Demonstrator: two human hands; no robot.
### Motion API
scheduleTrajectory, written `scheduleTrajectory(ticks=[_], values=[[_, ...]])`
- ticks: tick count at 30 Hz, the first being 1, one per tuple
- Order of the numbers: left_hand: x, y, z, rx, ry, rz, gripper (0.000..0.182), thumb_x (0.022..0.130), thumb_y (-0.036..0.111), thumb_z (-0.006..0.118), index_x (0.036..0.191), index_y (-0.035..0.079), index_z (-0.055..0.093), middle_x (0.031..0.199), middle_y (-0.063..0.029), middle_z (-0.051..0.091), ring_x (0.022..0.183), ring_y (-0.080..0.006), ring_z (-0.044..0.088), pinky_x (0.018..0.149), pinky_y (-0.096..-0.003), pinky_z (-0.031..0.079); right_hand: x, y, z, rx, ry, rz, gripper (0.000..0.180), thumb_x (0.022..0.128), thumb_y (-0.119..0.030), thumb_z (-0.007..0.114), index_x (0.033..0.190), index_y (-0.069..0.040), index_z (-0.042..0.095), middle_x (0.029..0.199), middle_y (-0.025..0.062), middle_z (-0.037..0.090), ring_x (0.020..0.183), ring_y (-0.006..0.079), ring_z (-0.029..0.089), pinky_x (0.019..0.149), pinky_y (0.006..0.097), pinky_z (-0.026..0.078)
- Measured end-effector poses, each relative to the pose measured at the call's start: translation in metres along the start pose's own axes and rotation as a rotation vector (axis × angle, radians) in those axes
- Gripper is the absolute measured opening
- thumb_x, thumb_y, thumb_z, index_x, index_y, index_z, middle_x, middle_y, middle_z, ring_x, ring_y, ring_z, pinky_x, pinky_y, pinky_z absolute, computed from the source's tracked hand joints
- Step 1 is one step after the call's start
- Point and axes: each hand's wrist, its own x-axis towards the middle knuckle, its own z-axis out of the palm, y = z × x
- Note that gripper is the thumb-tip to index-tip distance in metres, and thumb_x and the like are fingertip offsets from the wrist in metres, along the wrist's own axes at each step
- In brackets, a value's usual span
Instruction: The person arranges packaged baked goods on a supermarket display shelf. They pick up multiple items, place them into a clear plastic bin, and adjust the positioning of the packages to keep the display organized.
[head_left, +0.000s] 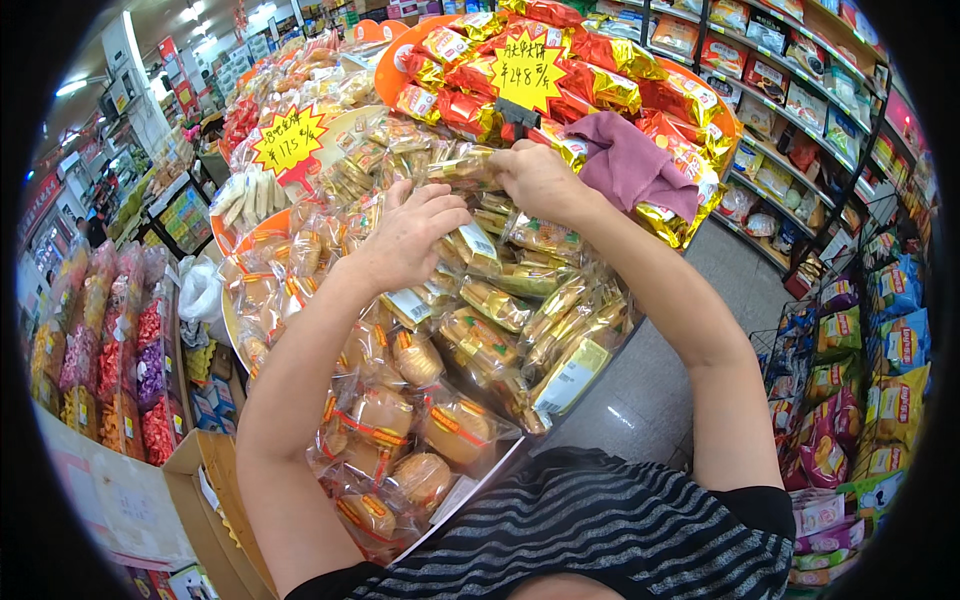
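Observation:
In the head view my right hand (534, 180) reaches to the far side of a heap of clear-and-gold wrapped snacks, its fingers closed at the end of a wrapped snack packet (461, 166). Lower and to the left, my left hand (416, 236) rests over the heap with fingers spread; its palm side is hidden. Under and around it lie more gold-wrapped packets (480, 337). Bagged buns (382, 412) fill the near left part of the display. A purple cloth (637, 165) is draped over red and gold packets (600, 82) just right of my right hand.
Handwritten yellow price signs (529, 67) stand among the goods, one in a black clip (517, 112). Clear bins of coloured sweets (120, 352) and an open cardboard box (217, 487) are at left. Shelves (780, 150) and a snack-bag rack (832, 390) border the tiled floor (637, 390) at right.

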Motion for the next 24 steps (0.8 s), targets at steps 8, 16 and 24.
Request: scheduleTrajectory(ticks=[8,16,24], values=[[-0.003,-0.003,-0.002,0.013,0.123,-0.011,0.055,0.062,-0.009,0.06,0.114,0.011,0.059,0.118,-0.0063,0.059,0.118,-0.0263,0.052,0.1,-0.0492,0.032,-0.011,-0.012,-0.016,0.18,0.287,-0.12,0.007,0.083,-0.003,0.062,0.083,0.003,0.065,0.088,0.0187,0.063,0.08,0.036,0.062,0.073,0.0414,0.051],[-0.001,0.025,-0.053,-0.24,0.07,0.011,0.054,0.067,0.0,0.067,0.12,0.005,0.057,0.116,-0.0138,0.058,0.115,-0.0343,0.052,0.099,-0.0443,0.04,-0.057,-0.049,-0.04,0.289,0.226,-0.076,0.024,0.085,-0.014,0.068,0.103,0.002,0.065,0.108,0.0188,0.063,0.098,0.0341,0.064,0.084,0.039,0.051],[-0.022,0.105,-0.094,-0.881,-0.205,-0.026,0.044,0.08,0.013,0.075,0.116,0.0,0.054,0.098,-0.0117,0.055,0.087,-0.0257,0.056,0.077,-0.0374,0.046,-0.101,-0.043,-0.056,0.106,-0.152,-0.004,0.083,0.072,-0.039,0.081,0.138,-0.004,0.045,0.133,0.0272,0.046,0.121,0.0443,0.048,0.101,0.049,0.04]])
